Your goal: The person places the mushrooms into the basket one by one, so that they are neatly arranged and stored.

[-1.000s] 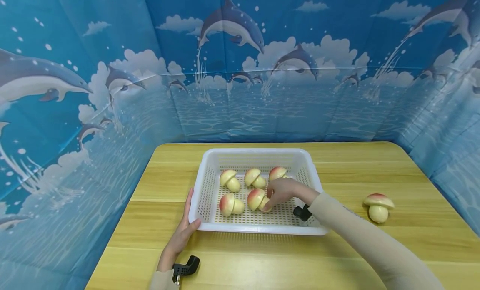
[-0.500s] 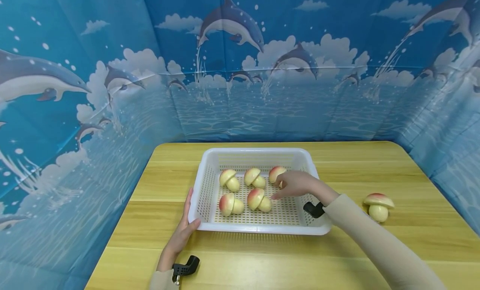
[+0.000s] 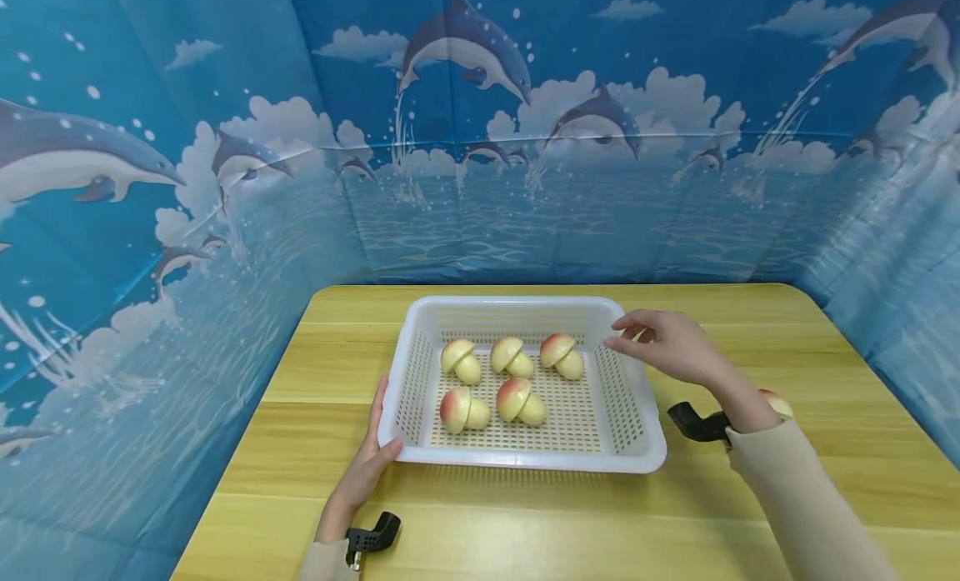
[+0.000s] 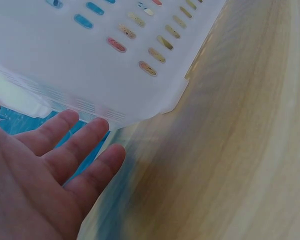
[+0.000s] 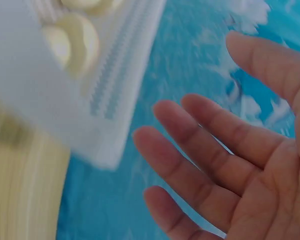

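In the head view, my left hand [image 3: 363,468] rests at the front left corner of a white plastic basket [image 3: 525,460], thumb on the rim and fingers along the outer side. The left wrist view shows the fingers [image 4: 85,145] nearly straight against the basket wall [image 4: 80,60]. My right hand [image 3: 671,343] is over the basket's right rim, fingers loosely bent and holding nothing. Several toy mushrooms [image 3: 521,402] with pink-tinged caps lie inside in two rows. Another mushroom [image 3: 778,404] on the table is mostly hidden behind my right wrist.
The basket stands on a wooden table [image 3: 487,523] with light and darker planks. A blue dolphin-print cloth [image 3: 480,214] hangs behind the table and along its sides. Black camera mounts [image 3: 701,423] sit on both wrists.
My right hand has left the front-row mushroom it was touching and moved right, out over the basket's right rim. The left hand and the basket stay in place.
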